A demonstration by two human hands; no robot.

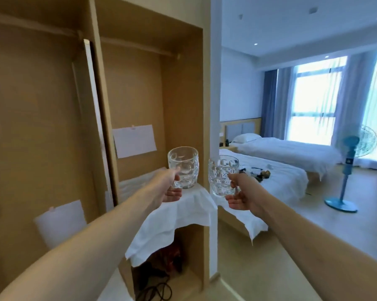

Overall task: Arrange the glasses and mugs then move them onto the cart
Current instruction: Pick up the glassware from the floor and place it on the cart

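Left hand (169, 185): at 11 o'clock, fingers curled round a dimpled glass mug (183, 167), upright.
Right hand (240, 195): at 1 o'clock, apparently pinching the handle of a second glass mug (222, 174).
White cloth (178, 216): draped over the shelf below.

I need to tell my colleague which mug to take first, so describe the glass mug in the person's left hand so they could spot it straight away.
Start at the tall brown wooden closet niche, then drop to its shelf draped in white cloth. Just above that cloth, the left hand holds a clear dimpled glass mug. Unlike the matching mug in the right hand, which has the white beds behind it, this one has the wooden niche behind it.
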